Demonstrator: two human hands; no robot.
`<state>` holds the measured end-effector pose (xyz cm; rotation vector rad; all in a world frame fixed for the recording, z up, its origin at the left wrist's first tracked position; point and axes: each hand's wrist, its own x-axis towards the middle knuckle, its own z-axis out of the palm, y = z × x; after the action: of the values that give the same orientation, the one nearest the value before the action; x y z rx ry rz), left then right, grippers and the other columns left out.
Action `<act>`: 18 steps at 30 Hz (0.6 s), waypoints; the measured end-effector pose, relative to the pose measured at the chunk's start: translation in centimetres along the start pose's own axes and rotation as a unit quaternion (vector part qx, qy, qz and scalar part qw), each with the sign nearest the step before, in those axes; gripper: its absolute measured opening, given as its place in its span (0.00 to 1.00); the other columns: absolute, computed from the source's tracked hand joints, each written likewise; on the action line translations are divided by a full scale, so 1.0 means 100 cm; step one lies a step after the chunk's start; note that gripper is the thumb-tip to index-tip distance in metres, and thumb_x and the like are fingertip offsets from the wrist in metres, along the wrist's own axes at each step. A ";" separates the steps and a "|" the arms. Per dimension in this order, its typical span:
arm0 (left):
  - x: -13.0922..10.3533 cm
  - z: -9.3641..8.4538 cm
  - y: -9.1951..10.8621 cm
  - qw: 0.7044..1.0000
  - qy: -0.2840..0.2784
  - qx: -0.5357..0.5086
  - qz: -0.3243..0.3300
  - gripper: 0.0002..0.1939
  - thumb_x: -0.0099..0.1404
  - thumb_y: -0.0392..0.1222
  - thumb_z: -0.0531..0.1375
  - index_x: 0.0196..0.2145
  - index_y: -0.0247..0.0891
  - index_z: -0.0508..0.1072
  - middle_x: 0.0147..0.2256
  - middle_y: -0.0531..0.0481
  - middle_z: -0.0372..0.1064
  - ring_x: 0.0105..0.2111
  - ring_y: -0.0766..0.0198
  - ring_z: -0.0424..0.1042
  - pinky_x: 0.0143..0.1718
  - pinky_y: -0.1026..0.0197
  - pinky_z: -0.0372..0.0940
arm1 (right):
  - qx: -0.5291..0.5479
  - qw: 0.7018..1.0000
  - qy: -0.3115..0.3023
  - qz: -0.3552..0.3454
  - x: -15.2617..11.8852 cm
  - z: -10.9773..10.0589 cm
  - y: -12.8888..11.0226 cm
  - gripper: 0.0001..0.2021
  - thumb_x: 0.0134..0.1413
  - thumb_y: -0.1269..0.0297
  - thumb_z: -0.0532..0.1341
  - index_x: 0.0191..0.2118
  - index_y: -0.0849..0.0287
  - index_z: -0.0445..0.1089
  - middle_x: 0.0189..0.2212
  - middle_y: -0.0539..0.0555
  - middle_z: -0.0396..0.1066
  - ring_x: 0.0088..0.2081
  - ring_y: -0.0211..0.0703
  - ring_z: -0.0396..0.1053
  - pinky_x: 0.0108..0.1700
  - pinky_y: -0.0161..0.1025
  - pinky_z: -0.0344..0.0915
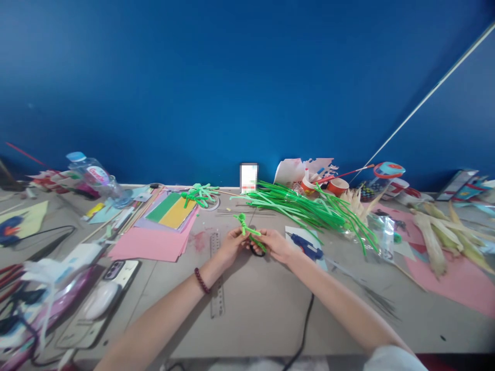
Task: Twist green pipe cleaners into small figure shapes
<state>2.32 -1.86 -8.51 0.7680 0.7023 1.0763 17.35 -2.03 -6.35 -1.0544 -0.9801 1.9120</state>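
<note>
The left hand and right hand pinch a fuzzy green piece between their fingers, mid-desk; the right forearm might snag the black cord, jerking the glue gun.

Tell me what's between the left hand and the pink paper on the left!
A clear ruler lies by the left hand, then a red smudge nearer the pink paper. The head view shows this.
</note>
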 end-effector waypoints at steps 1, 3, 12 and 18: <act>0.000 0.001 0.000 1.000 0.005 0.008 0.005 0.14 0.48 0.47 0.69 0.22 0.34 0.71 0.19 0.53 0.65 0.19 0.70 0.62 0.24 0.65 0.56 | -0.034 0.999 0.018 -0.036 -0.001 0.002 0.000 0.14 0.38 0.57 0.69 0.24 0.62 0.68 0.18 0.49 0.69 0.19 0.31 0.65 0.23 0.28 0.63; 0.000 0.001 -0.002 1.000 0.016 0.024 0.011 0.14 0.50 0.48 0.67 0.23 0.34 0.71 0.19 0.53 0.65 0.20 0.69 0.63 0.24 0.64 0.56 | -0.104 0.988 0.051 -0.104 -0.002 0.005 0.000 0.14 0.40 0.55 0.67 0.24 0.61 0.69 0.18 0.49 0.70 0.20 0.33 0.66 0.24 0.30 0.64; 0.000 0.000 -0.001 0.998 0.008 0.031 0.047 0.14 0.49 0.46 0.68 0.22 0.36 0.69 0.19 0.54 0.64 0.20 0.69 0.62 0.23 0.64 0.56 | -0.107 0.989 0.068 -0.076 -0.004 0.006 0.002 0.15 0.41 0.53 0.66 0.24 0.61 0.67 0.19 0.49 0.69 0.19 0.35 0.66 0.22 0.32 0.63; 0.001 0.002 -0.002 0.999 0.025 -0.030 0.015 0.17 0.41 0.43 0.72 0.24 0.38 0.68 0.21 0.55 0.66 0.20 0.69 0.64 0.23 0.64 0.58 | 0.106 0.987 -0.043 0.113 -0.006 0.003 -0.004 0.10 0.46 0.62 0.66 0.26 0.64 0.68 0.19 0.47 0.64 0.19 0.28 0.61 0.20 0.26 0.59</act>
<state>2.62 -1.83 -8.55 0.7048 0.7006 1.1433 17.42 -2.45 -5.66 -0.9992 -0.7082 2.2079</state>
